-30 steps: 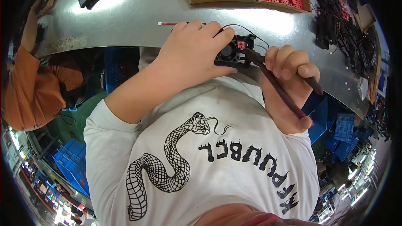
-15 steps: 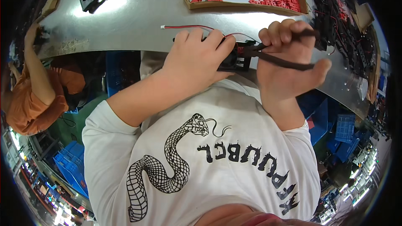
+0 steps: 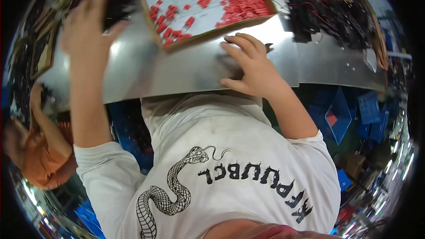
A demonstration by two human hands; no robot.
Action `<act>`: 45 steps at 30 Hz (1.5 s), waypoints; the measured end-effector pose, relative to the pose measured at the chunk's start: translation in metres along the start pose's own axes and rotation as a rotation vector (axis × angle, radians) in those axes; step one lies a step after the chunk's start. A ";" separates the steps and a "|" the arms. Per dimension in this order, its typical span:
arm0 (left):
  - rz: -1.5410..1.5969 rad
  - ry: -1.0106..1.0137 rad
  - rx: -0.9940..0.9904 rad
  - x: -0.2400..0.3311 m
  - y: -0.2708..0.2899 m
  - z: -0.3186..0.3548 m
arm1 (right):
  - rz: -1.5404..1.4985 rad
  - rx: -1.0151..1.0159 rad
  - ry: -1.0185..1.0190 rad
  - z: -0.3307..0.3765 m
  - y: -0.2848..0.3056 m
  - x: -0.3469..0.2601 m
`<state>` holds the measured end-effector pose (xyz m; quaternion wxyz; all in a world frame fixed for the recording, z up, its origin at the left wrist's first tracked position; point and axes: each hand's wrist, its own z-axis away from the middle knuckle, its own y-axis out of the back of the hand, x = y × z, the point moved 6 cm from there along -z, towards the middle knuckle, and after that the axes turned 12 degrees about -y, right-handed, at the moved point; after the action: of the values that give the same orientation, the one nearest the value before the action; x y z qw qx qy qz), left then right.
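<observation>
While my two hands have split apart since a moment ago, here is how things lie:

Left hand (image 3: 86, 24): I have stretched it up and to the left, toward the blurred dark clutter (image 3: 110, 0) at the far edge of the metal table (image 3: 146, 73). Its fingers look loosely spread; motion blur hides whether they hold anything, so I cannot tell.

Right hand (image 3: 250, 64): it lies palm-down on the bare sheet metal, fingers extended and released, gripping nothing I can see.

What changed: the small black part with the red wire and the dark tool that I held over the table edge half a second ago are no longer in my hands or in sight.

What that means: I judge that piece finished or set aside, and my left hand going for another.

Nearby: a shallow cardboard tray (image 3: 152, 22) of small red pieces (image 3: 241, 0) sits just beyond my right fingertips; a heap of black wired parts (image 3: 318, 9) lies farther right.
</observation>
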<state>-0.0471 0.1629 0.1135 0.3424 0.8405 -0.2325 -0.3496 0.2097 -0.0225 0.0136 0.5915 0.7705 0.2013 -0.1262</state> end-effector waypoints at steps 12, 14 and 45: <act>0.437 0.069 -0.184 0.054 -0.010 0.058 | 0.219 0.229 -1.048 0.026 0.098 0.169; 0.486 0.063 -0.166 0.064 -0.006 0.055 | 0.201 0.317 -0.995 0.034 0.101 0.175; 2.558 1.153 0.137 0.172 0.016 0.027 | 0.091 0.691 0.743 0.016 0.013 -0.079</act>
<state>0.0417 0.0324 0.0375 0.4242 0.0884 -0.6716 0.6010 0.1462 -0.0534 0.0551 0.1952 0.9220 0.3109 0.1232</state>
